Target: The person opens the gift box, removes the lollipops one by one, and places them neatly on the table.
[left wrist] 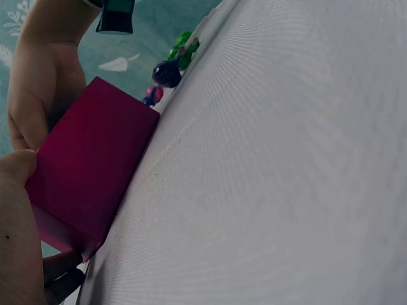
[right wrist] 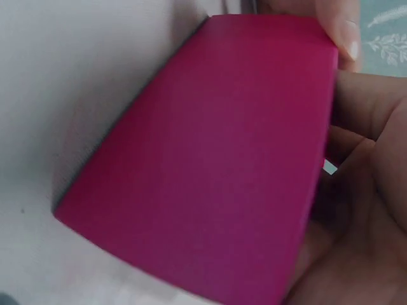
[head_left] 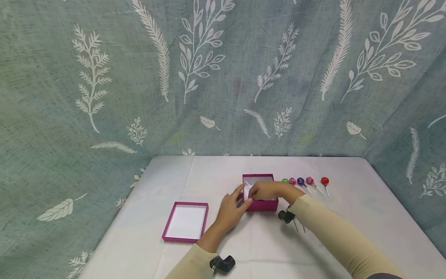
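Observation:
A magenta box (head_left: 263, 205) with a white inside stands open-topped on the white-covered table. My left hand (head_left: 230, 210) holds its left side, thumb at the near rim and fingers along the left wall. My right hand (head_left: 265, 190) reaches down into the box with its fingers bent. Beside these fingers a thin white piece shows inside the box. The right fingertips are hidden behind the box wall (right wrist: 203, 152) in the right wrist view, and I cannot tell whether they hold something. In the left wrist view the left thumb (left wrist: 19, 166) presses against the box's edge.
A magenta-rimmed lid (head_left: 186, 221), white inside, lies at the left. Several wrapped lollipops, among them a red one (head_left: 325, 181) and a purple one (head_left: 301, 181), lie right of the box. More white sticks (head_left: 297, 225) show below the right wrist. A patterned curtain (head_left: 223, 77) hangs behind.

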Demonstrator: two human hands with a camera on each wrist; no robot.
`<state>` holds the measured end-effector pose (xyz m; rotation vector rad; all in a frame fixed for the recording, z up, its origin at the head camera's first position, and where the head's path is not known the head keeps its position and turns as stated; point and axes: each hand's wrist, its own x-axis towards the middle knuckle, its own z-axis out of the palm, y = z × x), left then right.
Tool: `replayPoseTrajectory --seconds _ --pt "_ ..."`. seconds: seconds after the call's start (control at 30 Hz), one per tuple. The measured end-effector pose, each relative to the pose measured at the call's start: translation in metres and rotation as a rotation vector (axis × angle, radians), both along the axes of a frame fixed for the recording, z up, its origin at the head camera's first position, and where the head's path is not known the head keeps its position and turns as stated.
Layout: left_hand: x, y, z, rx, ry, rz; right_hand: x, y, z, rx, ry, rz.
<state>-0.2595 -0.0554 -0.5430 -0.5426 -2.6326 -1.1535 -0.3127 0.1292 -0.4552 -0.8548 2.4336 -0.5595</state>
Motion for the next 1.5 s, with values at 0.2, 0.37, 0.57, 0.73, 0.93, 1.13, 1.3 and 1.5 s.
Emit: replayPoseTrajectory --seconds 0.2,0.37,0.57,0.73,0.93,1.13,1.3,1.5 --pt "0.0 0.001 -0.001 -0.002 -0.01 0.008 -0.002 0.009 0.007 -0.044 -0.082 0.005" --pt "-0.002 0.002 -0.001 -0.007 -0.007 0.014 -0.001 0.017 0.016 -0.051 -0.133 -0.017" --pt "-0.002 0.001 -0.001 0.004 -0.009 0.009 0.002 0.021 0.026 -0.081 -0.114 -0.03" --pt "-0.001 0.002 -0.001 -0.001 0.004 0.011 0.002 0.028 0.029 -0.085 -0.004 -0.014" --pt "0.001 0.002 0.002 -0.007 -0.031 0.019 0.004 0.041 0.035 -0.11 0.09 -0.018" --pt "0.0 0.001 0.003 0.002 -0.013 0.01 0.004 0.05 0.038 -0.235 0.043 -0.11" --pt "-0.001 0.001 0.002 -0.002 -0.019 0.009 0.005 0.056 0.037 -0.331 0.025 -0.221" --pt "-0.003 0.001 0.001 0.007 -0.01 0.005 0.005 0.064 0.033 -0.365 0.062 -0.315"
